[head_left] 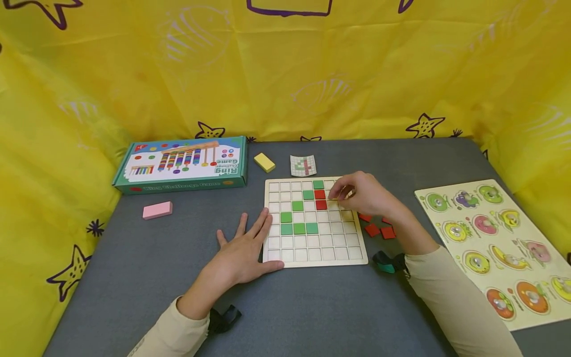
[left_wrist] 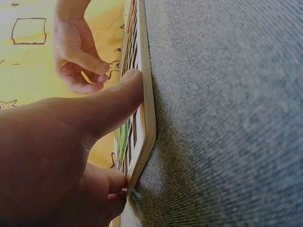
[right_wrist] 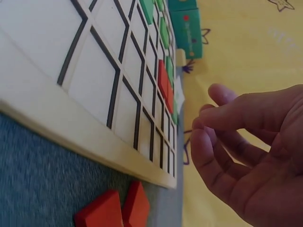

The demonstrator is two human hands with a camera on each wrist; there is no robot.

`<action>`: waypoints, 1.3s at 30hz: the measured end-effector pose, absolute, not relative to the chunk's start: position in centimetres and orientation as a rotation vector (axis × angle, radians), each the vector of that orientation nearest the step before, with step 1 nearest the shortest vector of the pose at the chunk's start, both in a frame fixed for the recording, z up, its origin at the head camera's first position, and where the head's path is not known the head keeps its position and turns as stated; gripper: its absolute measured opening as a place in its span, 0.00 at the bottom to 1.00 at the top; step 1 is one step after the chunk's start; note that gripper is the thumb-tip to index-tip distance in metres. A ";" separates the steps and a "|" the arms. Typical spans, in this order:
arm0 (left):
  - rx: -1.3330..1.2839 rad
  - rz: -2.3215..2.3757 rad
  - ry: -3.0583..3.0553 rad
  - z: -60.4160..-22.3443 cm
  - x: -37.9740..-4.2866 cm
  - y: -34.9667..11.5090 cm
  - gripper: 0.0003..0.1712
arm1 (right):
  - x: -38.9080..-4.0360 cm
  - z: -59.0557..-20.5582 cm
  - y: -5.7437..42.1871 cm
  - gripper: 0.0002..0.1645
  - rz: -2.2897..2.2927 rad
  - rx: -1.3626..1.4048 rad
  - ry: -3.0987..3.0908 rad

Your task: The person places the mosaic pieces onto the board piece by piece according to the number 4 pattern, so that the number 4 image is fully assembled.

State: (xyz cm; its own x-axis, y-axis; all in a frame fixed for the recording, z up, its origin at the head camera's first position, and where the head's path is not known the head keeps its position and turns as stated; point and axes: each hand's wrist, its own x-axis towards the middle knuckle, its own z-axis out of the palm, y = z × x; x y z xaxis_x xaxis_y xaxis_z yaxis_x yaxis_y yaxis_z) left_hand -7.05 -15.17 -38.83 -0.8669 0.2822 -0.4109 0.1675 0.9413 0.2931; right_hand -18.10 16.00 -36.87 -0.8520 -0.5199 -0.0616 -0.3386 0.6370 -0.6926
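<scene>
A pale wooden grid board (head_left: 333, 254) lies on the table. Green tiles (head_left: 286, 217) form a bent line in its cells, with two red tiles (head_left: 321, 205) stacked in one column near the top. My left hand (head_left: 243, 255) lies spread at the board's left side, thumb on the near left corner and fingertips along the left edge. Over the upper right cells hovers my right hand (head_left: 363, 192), beside the red tiles. Its fingers are loosely bent, thumb near the index finger; in the right wrist view this hand (right_wrist: 255, 142) shows nothing between them.
Loose red tiles (head_left: 372, 230) lie right of the board, partly under the right forearm. A patterned card (head_left: 303, 166) and a yellow block (head_left: 264, 162) sit behind it. A game box (head_left: 183, 163) and pink block (head_left: 157, 210) are left; a fruit puzzle board (head_left: 464, 248) is right.
</scene>
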 end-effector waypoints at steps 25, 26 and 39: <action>0.318 0.347 2.636 -38.8 -7.0 -15.3 0.65 | -17.3 -37.4 21.7 0.19 -0.945 -0.707 2.577; 0.319 0.348 2.635 -38.8 -7.1 -15.3 0.65 | -17.3 -37.5 21.9 0.20 -0.932 -0.722 2.572; 0.327 0.347 2.643 -38.8 -7.1 -15.3 0.65 | -17.7 -38.4 22.7 0.26 -0.877 -0.840 2.492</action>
State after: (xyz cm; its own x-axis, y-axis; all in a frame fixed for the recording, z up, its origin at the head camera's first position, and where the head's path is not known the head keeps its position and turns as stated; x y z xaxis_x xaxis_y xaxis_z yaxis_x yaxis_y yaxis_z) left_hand -7.07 -15.30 -38.85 -0.8696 0.2844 -0.4036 0.1705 0.9401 0.2952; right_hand -17.70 22.75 -38.41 -0.7549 -0.6407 -0.1400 -0.4119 0.6293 -0.6590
